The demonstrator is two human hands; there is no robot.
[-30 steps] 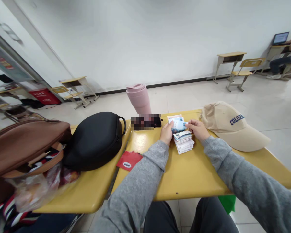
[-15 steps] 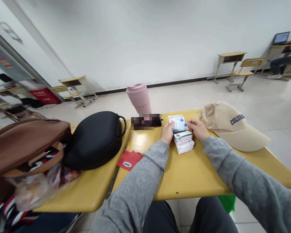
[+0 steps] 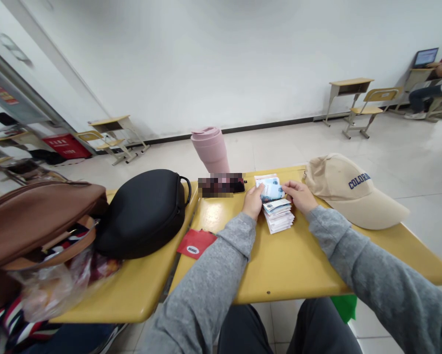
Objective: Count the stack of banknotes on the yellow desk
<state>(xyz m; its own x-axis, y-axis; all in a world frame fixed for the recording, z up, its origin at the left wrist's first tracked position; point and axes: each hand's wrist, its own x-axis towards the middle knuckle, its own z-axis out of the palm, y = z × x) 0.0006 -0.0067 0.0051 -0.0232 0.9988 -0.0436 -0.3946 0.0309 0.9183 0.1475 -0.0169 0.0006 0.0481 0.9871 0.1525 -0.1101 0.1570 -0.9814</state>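
The left hand has its fingers clamped on the left side of a blue-and-white packet, probably to steady it, face up. The right hand has its fingers drawn together at the packet's right edge; whether they grip it, I cannot tell. The packet lies between both sets of fingers, near the far edge of the tabletop. The fanned stack sits just nearer the body, seemingly placed for easy reach.
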